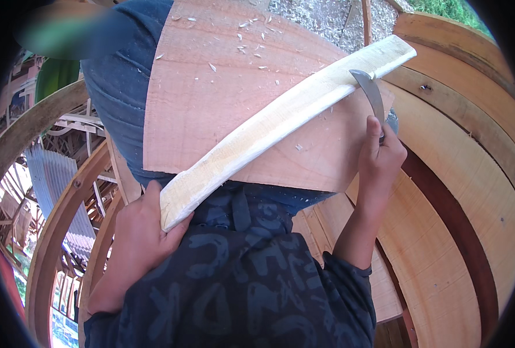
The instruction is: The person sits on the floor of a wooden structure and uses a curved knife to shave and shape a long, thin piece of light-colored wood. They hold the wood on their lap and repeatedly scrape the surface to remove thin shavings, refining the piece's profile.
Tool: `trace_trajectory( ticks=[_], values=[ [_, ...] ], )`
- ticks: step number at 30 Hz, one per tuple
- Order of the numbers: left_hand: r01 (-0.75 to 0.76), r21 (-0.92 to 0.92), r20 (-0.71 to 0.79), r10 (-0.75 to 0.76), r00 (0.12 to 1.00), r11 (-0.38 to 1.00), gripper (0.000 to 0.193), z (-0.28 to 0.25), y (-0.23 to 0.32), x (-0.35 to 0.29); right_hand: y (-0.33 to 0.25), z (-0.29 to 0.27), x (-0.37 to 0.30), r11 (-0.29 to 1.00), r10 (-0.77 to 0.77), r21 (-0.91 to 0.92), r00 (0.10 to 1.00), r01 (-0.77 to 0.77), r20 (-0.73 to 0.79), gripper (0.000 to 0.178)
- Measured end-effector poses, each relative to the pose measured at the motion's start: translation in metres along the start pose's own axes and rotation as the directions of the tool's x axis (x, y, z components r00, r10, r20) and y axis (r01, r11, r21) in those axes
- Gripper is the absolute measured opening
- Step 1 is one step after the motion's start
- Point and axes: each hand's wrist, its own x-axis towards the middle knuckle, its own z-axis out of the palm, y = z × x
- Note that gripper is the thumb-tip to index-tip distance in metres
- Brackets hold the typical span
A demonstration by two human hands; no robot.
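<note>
A long pale piece of wood (280, 116) lies slantwise across my lap, its near end at the lower left and its far end at the upper right. My left hand (147, 223) is closed round the near end. In my right hand (382, 151) is a curved knife (371, 93), its handle mostly hidden by the fingers. The blade touches the wood near the far end, where a small curl or notch shows at the edge. Beneath the wood, a reddish flat board (222, 87) rests over my legs, with light shavings (246, 24) scattered on it.
Wide curved planks (443, 232) rise on the right, with a dark strip between them. Bent wooden ribs (66, 226) and a corrugated sheet (57, 185) stand at the left. More shavings cover the ground (332, 20) beyond the board.
</note>
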Motion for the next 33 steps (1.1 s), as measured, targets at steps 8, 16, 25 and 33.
trace_trajectory(
  ticks=[8,16,25,33],
  values=[
    [-0.017,-0.029,-0.017,0.016,1.0,0.999,0.04,0.008,-0.003,-0.002,0.021,-0.008,0.039,0.982,0.144,-0.116,0.987,-0.151,-0.071,0.054],
    [-0.001,-0.063,0.006,0.001,1.0,0.998,0.038,0.011,0.005,0.004,-0.021,-0.001,-0.009,0.959,-0.267,-0.061,0.954,0.277,0.136,0.053],
    [0.015,-0.089,-0.022,-0.017,1.0,0.996,0.042,0.019,-0.001,-0.001,0.069,-0.04,0.06,0.987,0.145,-0.04,0.968,-0.157,-0.206,0.068],
    [-0.006,-0.09,0.165,0.021,0.986,0.996,0.053,-0.004,0.002,0.001,0.004,-0.003,-0.011,0.944,0.004,0.33,1.0,-0.008,0.011,0.059]
  ],
)
